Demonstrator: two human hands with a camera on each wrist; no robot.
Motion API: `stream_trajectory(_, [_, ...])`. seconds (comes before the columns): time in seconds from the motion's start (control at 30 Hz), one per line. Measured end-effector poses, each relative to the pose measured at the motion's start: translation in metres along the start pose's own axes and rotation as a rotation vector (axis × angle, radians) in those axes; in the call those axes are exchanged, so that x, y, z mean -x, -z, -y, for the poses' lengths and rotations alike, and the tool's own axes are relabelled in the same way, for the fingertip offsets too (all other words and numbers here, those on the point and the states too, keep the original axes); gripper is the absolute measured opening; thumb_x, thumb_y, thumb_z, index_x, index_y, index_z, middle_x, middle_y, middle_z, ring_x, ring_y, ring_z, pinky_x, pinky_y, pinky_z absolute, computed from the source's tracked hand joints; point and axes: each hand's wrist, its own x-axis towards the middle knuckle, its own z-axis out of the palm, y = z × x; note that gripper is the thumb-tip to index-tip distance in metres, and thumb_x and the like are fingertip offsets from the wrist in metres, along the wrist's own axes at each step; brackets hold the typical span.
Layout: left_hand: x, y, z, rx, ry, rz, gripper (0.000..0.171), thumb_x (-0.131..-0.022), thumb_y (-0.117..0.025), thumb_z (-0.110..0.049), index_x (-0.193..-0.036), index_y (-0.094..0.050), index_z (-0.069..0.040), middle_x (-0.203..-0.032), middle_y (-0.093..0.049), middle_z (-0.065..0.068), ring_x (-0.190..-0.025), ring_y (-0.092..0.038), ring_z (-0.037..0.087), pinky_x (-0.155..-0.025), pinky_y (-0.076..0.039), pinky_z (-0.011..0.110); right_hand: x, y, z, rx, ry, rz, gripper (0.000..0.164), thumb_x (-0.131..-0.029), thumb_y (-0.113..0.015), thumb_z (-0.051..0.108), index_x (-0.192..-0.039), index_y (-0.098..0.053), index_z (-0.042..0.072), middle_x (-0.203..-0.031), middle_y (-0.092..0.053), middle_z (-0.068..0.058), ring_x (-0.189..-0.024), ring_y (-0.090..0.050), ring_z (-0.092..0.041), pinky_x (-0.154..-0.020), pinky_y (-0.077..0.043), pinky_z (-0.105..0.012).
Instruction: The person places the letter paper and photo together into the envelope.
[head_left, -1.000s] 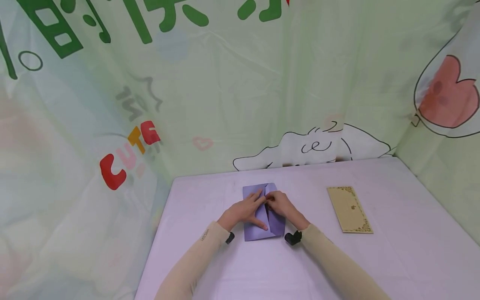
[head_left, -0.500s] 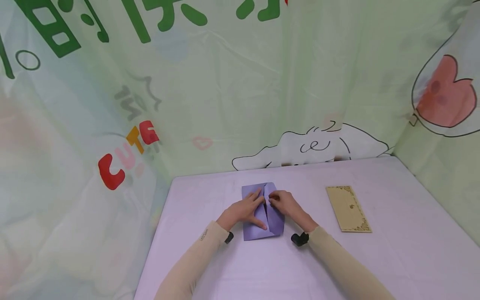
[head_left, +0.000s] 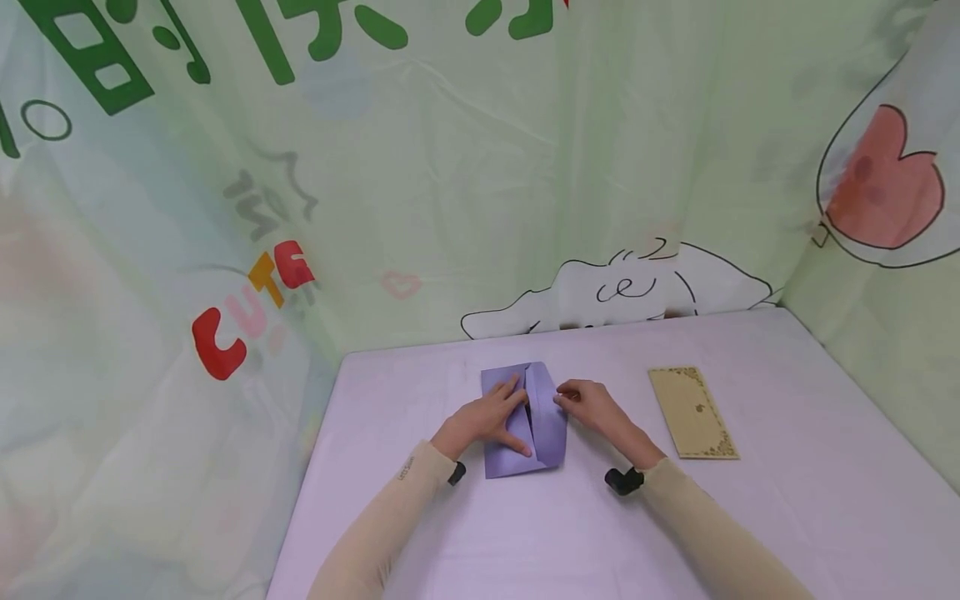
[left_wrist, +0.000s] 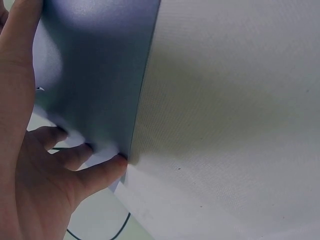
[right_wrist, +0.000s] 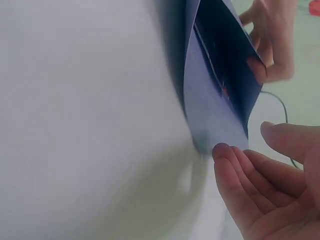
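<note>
A purple paper envelope point(head_left: 549, 412) lies on the table, its flap side up and the flap to the right. A narrow dark gap shows along its mouth, and in the right wrist view something red peeks from inside the envelope point(right_wrist: 215, 120). My left hand point(head_left: 491, 418) rests on the envelope's body with fingers and thumb spread. Just off the flap's right edge is my right hand point(head_left: 592, 407). Its fingers point(right_wrist: 227, 172) are loosely bent and the thumb stands apart from them, with nothing visible between.
Right of the hands lies a tan card-like rectangle point(head_left: 693, 412) with a brown floral border. The table point(head_left: 420, 375) has a pale lilac cover. A printed curtain point(head_left: 450, 183) hangs behind it and along both sides.
My right hand has moved right, from the envelope's mouth across the flap to beyond its outer edge. The left hand has stayed in place on the envelope. The view has shifted slightly.
</note>
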Motion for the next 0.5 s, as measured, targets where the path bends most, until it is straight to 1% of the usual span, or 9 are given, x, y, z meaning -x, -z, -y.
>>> stream_trajectory(0.13, [-0.001, -0.003, 0.002, 0.0, -0.007, -0.007, 0.083, -0.07, -0.077, -0.072, -0.129, -0.042, -0.026, -0.168, -0.019, 0.016, -0.148, -0.034, 0.035, -0.104, -0.05, 0.044, 0.009, 0.01, -0.009, 0.007, -0.01, -0.016, 0.03, -0.096, -0.065, 0.016, -0.113, -0.068, -0.009, -0.103, -0.074, -0.021, -0.095, -0.07, -0.034, -0.086, -0.056, -0.048])
stream_trajectory(0.27, [-0.002, -0.003, 0.004, 0.008, -0.014, -0.002, 0.085, -0.07, -0.077, -0.073, -0.131, -0.041, -0.026, -0.168, -0.017, 0.016, -0.148, -0.034, 0.033, -0.102, -0.051, 0.043, 0.019, 0.021, -0.018, 0.013, -0.046, -0.033, 0.031, -0.097, -0.065, 0.017, -0.115, -0.067, -0.009, -0.105, -0.073, -0.022, -0.096, -0.069, -0.035, -0.086, -0.055, -0.048])
stream_trajectory(0.5, [-0.001, -0.002, 0.004, 0.015, -0.02, -0.007, 0.086, -0.069, -0.077, -0.073, -0.133, -0.042, -0.026, -0.168, -0.018, 0.015, -0.144, -0.037, 0.028, -0.097, -0.052, 0.039, 0.034, 0.037, -0.036, 0.035, -0.094, -0.079, 0.031, -0.097, -0.065, 0.018, -0.114, -0.067, -0.008, -0.104, -0.073, -0.022, -0.094, -0.069, -0.035, -0.083, -0.055, -0.047])
